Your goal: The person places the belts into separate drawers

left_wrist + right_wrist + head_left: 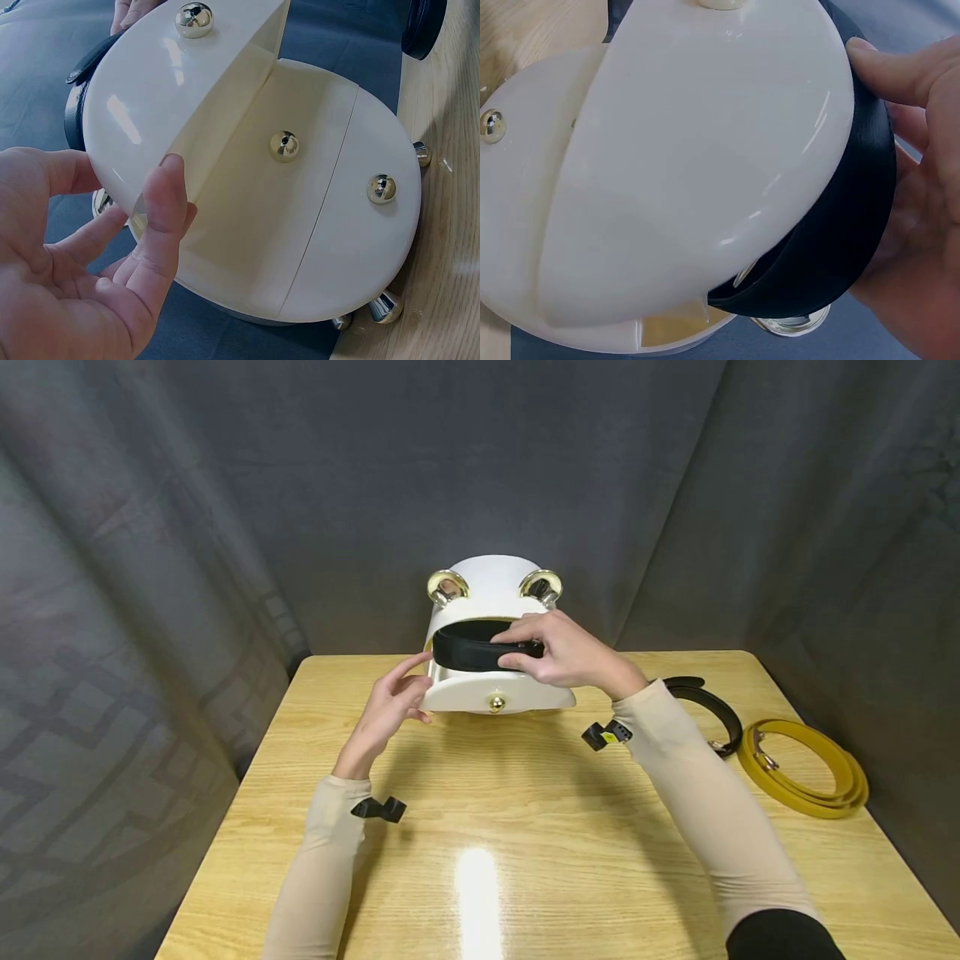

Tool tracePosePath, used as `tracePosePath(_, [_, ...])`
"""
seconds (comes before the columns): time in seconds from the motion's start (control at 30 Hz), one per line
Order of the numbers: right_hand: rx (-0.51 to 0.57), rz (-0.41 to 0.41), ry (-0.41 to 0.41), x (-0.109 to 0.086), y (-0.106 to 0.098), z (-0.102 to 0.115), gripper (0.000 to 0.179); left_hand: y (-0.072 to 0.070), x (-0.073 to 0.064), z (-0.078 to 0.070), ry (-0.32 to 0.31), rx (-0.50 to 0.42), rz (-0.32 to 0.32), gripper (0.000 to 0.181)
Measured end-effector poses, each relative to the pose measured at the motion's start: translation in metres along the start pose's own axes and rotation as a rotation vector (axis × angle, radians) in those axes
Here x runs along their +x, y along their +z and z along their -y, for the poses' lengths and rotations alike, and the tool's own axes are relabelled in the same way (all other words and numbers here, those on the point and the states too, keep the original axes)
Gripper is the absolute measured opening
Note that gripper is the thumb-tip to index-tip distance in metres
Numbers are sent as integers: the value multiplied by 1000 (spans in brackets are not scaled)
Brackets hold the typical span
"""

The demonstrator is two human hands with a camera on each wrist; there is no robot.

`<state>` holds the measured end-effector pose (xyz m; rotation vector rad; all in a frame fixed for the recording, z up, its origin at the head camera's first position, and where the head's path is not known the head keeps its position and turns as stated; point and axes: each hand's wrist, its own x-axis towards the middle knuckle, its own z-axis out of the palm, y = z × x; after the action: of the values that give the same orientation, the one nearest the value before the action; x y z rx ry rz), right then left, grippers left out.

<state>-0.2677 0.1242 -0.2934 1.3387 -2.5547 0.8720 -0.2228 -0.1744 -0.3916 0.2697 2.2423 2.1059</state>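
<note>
A white rounded box stands at the table's back, with gold-rimmed ears and a gold-knobbed upper drawer pulled out. My left hand holds that drawer at its left end; in the left wrist view the fingertips lie on both sides of its edge. A coiled black belt sits in the drawer opening, partly raised above the drawer front. My right hand pinches the coil at its right side, with thumb below and fingers over the top. In the right wrist view the belt bulges out behind the drawer front.
On the right of the table lie a dark coiled belt, partly behind my right forearm, and a mustard-yellow coiled belt. A dark grey curtain hangs close behind the table. Lower down, the box has another gold knob.
</note>
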Motion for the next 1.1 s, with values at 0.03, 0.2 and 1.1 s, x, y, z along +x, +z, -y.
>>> tracePosePath(0.03, [1,1,4,0,0,0,31,0,0,0,-2,-1,0,55])
tracePosePath(0.2, [16,2,9,1,0,0,31,0,0,0,-2,2,4,56])
tracePosePath(1.1, [262,128,274,2,-4,-16,25,2,0,2,3,-42,-9,53])
